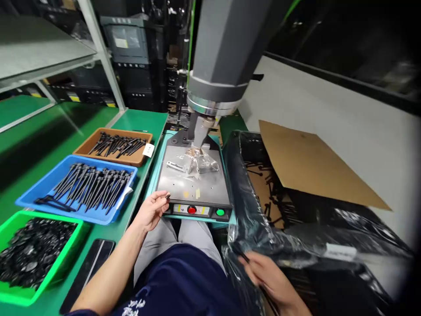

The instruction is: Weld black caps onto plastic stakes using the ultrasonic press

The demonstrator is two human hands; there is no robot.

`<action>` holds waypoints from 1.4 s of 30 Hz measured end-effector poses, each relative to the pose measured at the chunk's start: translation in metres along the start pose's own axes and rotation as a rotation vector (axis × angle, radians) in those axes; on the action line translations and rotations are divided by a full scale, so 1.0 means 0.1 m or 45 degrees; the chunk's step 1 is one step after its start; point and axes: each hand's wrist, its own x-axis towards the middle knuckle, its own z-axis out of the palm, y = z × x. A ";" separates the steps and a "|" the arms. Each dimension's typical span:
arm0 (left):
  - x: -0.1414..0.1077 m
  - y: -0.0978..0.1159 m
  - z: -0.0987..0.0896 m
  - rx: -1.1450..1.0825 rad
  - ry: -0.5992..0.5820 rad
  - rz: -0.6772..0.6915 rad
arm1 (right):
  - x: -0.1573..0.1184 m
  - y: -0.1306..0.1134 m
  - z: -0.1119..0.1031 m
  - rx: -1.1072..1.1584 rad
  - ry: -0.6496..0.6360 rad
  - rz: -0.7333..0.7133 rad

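Left hand (151,212) pinched, dark piece (168,196) between fingertips (162,193); right hand (269,275) closed around black rod (268,300).

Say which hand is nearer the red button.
Left. The left hand is close by, left of the red button; the right hand is farther off, lower right in view.

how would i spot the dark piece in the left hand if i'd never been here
Find the big grey machine head above a metal plate. By that plate's near-left corner, the left hand pinches the dark piece. Unlike the black pieces heaped in the green tray, it's held alone.
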 end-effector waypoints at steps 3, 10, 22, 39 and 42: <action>-0.01 -0.10 0.25 -0.007 -0.193 -0.008 | 0.54 -0.15 0.44 0.198 -0.058 -0.080; -0.16 -0.17 0.40 0.020 -0.326 0.100 | 1.10 -0.42 0.92 0.418 -0.222 -0.304; -0.23 -0.13 0.46 0.215 -0.209 0.161 | 0.90 -0.37 1.10 0.474 -0.040 -0.322; -0.32 -0.40 0.48 0.666 -0.056 0.481 | 0.80 -0.24 1.09 0.403 0.031 -0.335; -0.24 -0.48 0.38 0.789 -0.160 0.406 | 0.86 -0.21 1.11 0.535 -0.134 -0.222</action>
